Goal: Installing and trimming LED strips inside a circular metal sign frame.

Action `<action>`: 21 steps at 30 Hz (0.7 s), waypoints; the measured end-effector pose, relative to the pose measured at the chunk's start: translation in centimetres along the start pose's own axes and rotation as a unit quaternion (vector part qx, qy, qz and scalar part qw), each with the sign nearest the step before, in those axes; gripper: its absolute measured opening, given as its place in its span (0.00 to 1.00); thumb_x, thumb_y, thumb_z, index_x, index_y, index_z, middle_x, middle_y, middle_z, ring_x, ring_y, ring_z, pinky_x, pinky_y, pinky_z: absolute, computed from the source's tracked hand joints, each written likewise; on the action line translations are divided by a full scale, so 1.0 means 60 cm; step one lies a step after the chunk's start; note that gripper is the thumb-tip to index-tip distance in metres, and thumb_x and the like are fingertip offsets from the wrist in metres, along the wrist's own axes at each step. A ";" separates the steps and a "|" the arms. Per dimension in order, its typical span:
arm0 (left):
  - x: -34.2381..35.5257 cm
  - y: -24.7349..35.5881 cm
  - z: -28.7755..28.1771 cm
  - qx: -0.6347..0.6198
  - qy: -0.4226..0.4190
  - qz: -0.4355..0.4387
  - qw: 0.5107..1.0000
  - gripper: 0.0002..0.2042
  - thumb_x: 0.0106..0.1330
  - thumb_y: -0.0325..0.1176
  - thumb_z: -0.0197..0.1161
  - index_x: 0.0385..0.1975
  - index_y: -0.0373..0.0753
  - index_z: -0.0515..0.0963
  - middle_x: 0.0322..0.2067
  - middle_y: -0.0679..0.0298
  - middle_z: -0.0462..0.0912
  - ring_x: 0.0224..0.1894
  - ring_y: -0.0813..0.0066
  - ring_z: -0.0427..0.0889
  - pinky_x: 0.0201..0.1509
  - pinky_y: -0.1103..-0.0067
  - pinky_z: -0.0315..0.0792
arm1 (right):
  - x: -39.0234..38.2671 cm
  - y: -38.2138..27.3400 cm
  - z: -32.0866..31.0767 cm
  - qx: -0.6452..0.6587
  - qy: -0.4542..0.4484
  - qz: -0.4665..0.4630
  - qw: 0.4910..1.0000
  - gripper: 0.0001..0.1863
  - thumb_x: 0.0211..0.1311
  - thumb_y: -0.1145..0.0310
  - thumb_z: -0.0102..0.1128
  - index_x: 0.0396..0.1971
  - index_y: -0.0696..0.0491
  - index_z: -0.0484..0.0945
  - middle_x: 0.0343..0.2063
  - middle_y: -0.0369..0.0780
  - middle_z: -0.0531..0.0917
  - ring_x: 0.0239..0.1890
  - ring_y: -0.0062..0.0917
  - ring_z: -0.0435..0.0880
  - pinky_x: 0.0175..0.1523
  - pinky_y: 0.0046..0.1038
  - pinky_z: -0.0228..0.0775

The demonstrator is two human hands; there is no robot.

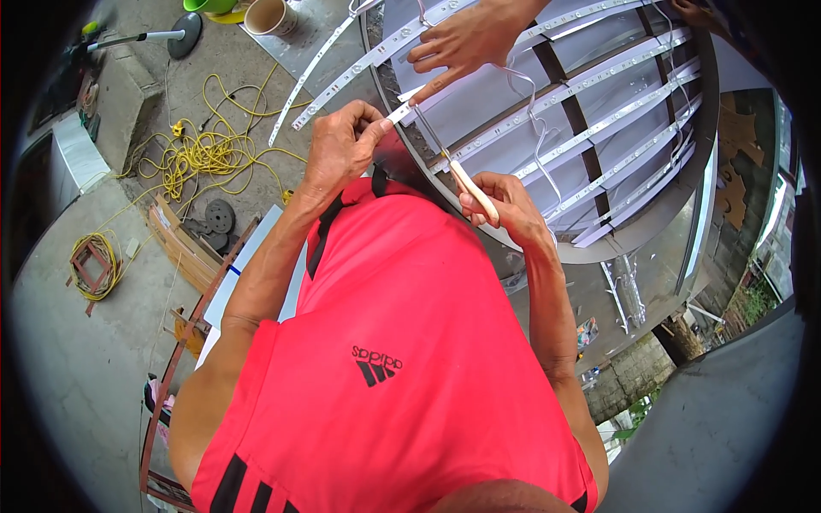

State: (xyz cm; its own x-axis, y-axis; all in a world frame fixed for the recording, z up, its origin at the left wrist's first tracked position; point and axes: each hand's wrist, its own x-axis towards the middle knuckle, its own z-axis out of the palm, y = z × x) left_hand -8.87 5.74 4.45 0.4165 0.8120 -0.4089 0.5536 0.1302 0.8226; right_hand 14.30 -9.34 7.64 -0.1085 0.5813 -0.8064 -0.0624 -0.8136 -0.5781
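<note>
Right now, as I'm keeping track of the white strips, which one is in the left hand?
The strip pinched by the left hand, near the tip of the cream-handled tool; the two strips ending farther left lie outside its grip.

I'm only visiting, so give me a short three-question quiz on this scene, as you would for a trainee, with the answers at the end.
1. Multiple choice: what does the person's right hand hold?
A) a hammer
B) a cream-handled tool with a slender metal end
C) a sponge

2. True or false: a tangled yellow cable lies on the floor.

3. Short answer: which of this person's own hands pinches the white strip near the tool's metal end?

Key:
1: B
2: True
3: The left hand
</note>
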 end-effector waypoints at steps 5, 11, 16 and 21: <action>-0.001 -0.001 -0.002 0.006 -0.007 -0.007 1.000 0.08 0.66 0.32 0.66 0.32 0.33 0.80 0.20 0.67 0.81 0.21 0.84 0.77 0.23 0.84 0.70 | -0.018 0.009 -0.013 0.029 0.000 0.014 0.999 0.30 0.48 0.47 0.72 0.35 0.62 0.81 0.23 0.38 0.81 0.24 0.17 0.78 0.31 0.19 0.67; 0.003 0.003 -0.006 -0.010 -0.027 -0.030 0.999 0.09 0.66 0.33 0.66 0.35 0.32 0.81 0.21 0.67 0.81 0.21 0.84 0.76 0.24 0.84 0.70 | 0.003 0.009 -0.005 0.031 0.001 -0.002 1.000 0.30 0.49 0.46 0.72 0.34 0.62 0.81 0.23 0.38 0.81 0.24 0.17 0.77 0.32 0.20 0.68; 0.004 0.004 -0.009 -0.011 -0.041 -0.048 0.998 0.11 0.66 0.35 0.65 0.37 0.31 0.83 0.21 0.67 0.81 0.21 0.85 0.76 0.25 0.84 0.70 | 0.023 -0.005 0.005 0.028 -0.013 -0.014 0.999 0.29 0.49 0.47 0.71 0.34 0.62 0.81 0.22 0.37 0.80 0.25 0.16 0.77 0.33 0.20 0.69; 0.006 0.003 -0.010 -0.023 -0.050 -0.045 0.997 0.11 0.66 0.35 0.65 0.36 0.32 0.84 0.20 0.67 0.80 0.20 0.86 0.74 0.24 0.84 0.69 | 0.044 -0.011 0.000 0.019 -0.031 -0.007 0.999 0.30 0.48 0.45 0.71 0.34 0.61 0.82 0.22 0.37 0.80 0.24 0.16 0.77 0.31 0.19 0.65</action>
State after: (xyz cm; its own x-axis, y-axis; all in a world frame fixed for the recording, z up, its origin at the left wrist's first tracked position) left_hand -9.06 6.42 4.72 0.4378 0.7354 -0.5173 0.5598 0.2272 0.7968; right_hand 14.08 -7.26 5.86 -0.1677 0.5918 -0.7884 -0.1024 -0.8059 -0.5831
